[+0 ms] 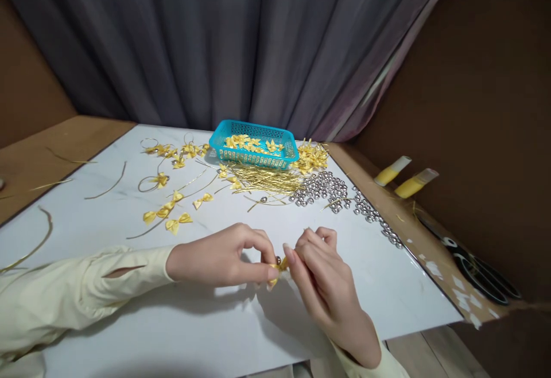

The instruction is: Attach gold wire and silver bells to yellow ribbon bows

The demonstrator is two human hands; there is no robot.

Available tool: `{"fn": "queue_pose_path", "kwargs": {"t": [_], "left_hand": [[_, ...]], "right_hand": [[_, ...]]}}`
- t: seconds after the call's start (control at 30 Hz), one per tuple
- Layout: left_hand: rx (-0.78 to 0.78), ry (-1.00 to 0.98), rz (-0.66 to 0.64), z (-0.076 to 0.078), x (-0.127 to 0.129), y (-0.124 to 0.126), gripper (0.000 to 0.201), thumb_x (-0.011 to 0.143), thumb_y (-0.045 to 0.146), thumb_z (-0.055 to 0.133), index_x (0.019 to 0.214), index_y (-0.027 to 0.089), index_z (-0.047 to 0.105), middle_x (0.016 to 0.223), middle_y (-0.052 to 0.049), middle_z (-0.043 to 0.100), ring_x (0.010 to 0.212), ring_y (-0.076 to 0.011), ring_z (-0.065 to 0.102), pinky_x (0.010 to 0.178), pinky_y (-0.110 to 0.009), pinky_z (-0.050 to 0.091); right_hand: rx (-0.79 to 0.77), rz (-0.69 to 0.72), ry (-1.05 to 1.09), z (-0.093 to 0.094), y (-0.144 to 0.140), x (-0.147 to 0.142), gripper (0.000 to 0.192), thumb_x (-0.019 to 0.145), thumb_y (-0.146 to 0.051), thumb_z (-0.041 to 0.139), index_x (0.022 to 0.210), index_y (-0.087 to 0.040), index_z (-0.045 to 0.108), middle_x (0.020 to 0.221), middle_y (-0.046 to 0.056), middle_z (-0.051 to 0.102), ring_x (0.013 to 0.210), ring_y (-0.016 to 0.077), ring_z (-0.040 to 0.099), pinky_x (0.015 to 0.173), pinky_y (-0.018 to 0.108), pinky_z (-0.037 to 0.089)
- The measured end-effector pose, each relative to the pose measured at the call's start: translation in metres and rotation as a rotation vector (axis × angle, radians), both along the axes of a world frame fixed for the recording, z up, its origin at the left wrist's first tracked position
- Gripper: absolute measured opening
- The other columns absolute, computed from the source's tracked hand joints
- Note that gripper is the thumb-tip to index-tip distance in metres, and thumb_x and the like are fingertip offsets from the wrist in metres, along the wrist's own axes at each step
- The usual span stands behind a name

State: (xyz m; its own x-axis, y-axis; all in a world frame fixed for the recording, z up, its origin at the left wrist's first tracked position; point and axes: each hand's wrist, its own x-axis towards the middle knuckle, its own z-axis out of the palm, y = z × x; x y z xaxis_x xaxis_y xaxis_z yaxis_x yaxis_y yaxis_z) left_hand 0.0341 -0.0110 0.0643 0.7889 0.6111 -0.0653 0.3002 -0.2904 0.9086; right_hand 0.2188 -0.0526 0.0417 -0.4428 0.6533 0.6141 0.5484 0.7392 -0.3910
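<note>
Just above the white board, my left hand (224,257) pinches one side of a small yellow ribbon bow (274,275) between thumb and forefinger. My right hand (322,275) has its fingers closed at the bow's other side. A small round silver bead (278,260) shows at the bow's middle, between the two hands. Part of the bow is hidden behind the fingertips. Beyond my left hand lie several loose yellow bows (178,223). A bundle of gold ties (267,180) and a spread of silver beads (322,187) lie farther back.
A blue plastic basket (258,160) with yellow bows stands at the back of the white board (172,320). Beside it is a heap of finished-looking bows (310,157). Black-handled scissors (477,272) and two yellow-filled tubes (415,183) lie at the right. Loose ties (109,186) lie at the left.
</note>
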Motion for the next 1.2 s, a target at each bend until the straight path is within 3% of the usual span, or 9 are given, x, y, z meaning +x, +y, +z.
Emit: {"fn": "queue_pose_path", "kwargs": {"t": [0.17,0.3,0.47,0.77,1.03,1.2], "left_hand": [[-0.040,-0.014,-0.006,0.001,-0.001,0.000,0.013,0.081,0.019,0.056,0.071,0.016,0.064,0.079,-0.001,0.065,0.077,-0.0139,0.058,0.077,-0.023,0.043],[-0.113,-0.036,0.010,0.001,0.000,-0.001,0.012,0.080,0.019,0.056,0.071,0.015,0.063,0.078,-0.001,0.062,0.073,-0.0135,0.057,0.074,-0.023,0.044],[-0.174,-0.062,-0.013,0.001,0.002,-0.001,0.015,0.080,0.023,0.055,0.069,0.014,0.062,0.075,-0.002,0.061,0.071,-0.0143,0.055,0.072,-0.024,0.044],[-0.435,-0.150,-0.040,-0.001,0.001,0.003,0.015,0.079,0.022,0.057,0.068,0.013,0.062,0.069,-0.001,0.059,0.067,-0.0125,0.053,0.067,-0.023,0.043],[-0.552,-0.164,-0.044,-0.014,0.005,0.003,0.014,0.075,0.021,0.062,0.065,0.012,0.063,0.065,-0.001,0.059,0.061,-0.0112,0.052,0.062,-0.023,0.042],[-0.533,-0.126,-0.019,-0.018,0.004,0.003,0.015,0.076,0.023,0.062,0.064,0.012,0.062,0.067,-0.002,0.060,0.064,-0.0118,0.052,0.064,-0.023,0.041]], "right_hand": [[0.014,0.015,0.032,0.000,0.001,0.001,0.028,0.087,-0.002,0.041,0.064,-0.017,0.035,0.056,-0.004,0.035,0.059,0.0112,0.032,0.063,0.030,0.023],[-0.067,0.057,0.035,-0.001,0.003,0.001,0.025,0.090,-0.009,0.046,0.066,-0.017,0.043,0.056,-0.004,0.043,0.060,0.0110,0.036,0.065,0.031,0.024],[-0.091,0.051,0.016,-0.001,0.002,-0.002,0.029,0.089,-0.007,0.040,0.062,-0.017,0.035,0.055,-0.004,0.033,0.057,0.0107,0.032,0.064,0.030,0.023],[-0.052,0.051,0.047,0.000,-0.001,-0.003,0.027,0.088,-0.002,0.038,0.065,-0.017,0.035,0.060,-0.003,0.031,0.060,0.0114,0.031,0.064,0.031,0.022],[-0.010,-0.047,0.162,0.005,0.000,0.001,0.027,0.088,0.000,0.039,0.068,-0.018,0.035,0.060,-0.003,0.031,0.060,0.0110,0.031,0.064,0.031,0.024],[0.045,-0.111,0.250,0.016,0.001,0.013,0.028,0.090,-0.003,0.041,0.066,-0.017,0.037,0.059,-0.004,0.030,0.058,0.0100,0.030,0.063,0.031,0.026]]}}
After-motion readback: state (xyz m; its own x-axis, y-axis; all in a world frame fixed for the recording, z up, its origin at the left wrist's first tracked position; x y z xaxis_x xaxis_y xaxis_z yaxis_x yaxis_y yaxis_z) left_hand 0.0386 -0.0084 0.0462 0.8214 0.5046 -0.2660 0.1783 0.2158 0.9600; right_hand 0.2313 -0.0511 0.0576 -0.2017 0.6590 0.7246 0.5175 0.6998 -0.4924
